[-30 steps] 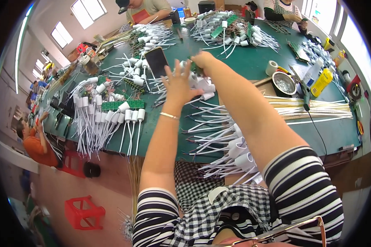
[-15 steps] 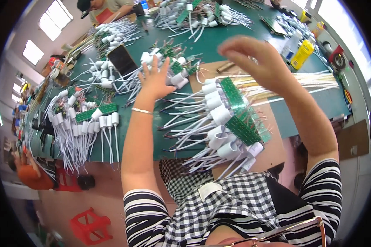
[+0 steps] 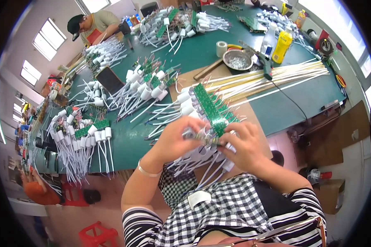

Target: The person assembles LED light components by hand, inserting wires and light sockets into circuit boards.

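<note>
A long green circuit board panel [image 3: 208, 105] lies slanted in front of me, with thin reddish wires along its right side. White cylindrical caps [image 3: 186, 108] with white cables line its left side. My right hand [image 3: 247, 146] is closed with its fingertips at the near end of the panel. Close beside it, my left hand [image 3: 179, 138] is curled, fingers pinched around something small, greyish and blurred that I cannot make out. More white caps and cables lie partly hidden beneath both hands.
Bundles of capped cables [image 3: 146, 84] lie to the left, with a dark phone-like slab [image 3: 109, 80] among them. Beyond the panel are white and yellowish rods [image 3: 276, 80], a metal bowl [image 3: 238, 60], a glue gun [image 3: 264, 65] and a yellow bottle [image 3: 282, 46]. Another person [image 3: 95, 29] sits far left.
Both hands have come down and toward me from their raised, spread positions to the near end of the green panel. The bowl and glue gun, covered before, now show.
</note>
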The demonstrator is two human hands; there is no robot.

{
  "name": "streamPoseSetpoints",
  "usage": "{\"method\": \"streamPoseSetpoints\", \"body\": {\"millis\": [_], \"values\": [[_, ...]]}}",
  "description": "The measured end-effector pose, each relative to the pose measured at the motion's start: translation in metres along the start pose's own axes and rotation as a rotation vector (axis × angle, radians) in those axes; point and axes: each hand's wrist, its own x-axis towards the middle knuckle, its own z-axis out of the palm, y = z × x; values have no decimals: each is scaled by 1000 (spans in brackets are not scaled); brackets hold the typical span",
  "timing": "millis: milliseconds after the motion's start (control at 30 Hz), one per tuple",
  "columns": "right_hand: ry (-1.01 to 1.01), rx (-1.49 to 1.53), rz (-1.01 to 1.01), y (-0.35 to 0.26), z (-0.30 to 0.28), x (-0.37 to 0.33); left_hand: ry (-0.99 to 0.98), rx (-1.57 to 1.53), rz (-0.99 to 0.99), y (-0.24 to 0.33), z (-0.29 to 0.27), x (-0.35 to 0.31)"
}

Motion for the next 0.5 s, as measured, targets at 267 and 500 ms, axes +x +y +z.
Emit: {"method": "streamPoseSetpoints", "body": {"millis": [267, 500], "values": [[-516, 893, 262, -17, 13, 60, 144, -707, -19, 38, 2, -18], [-434, 694, 284, -12, 31, 87, 516, -583, -270, 19, -1, -9]]}}
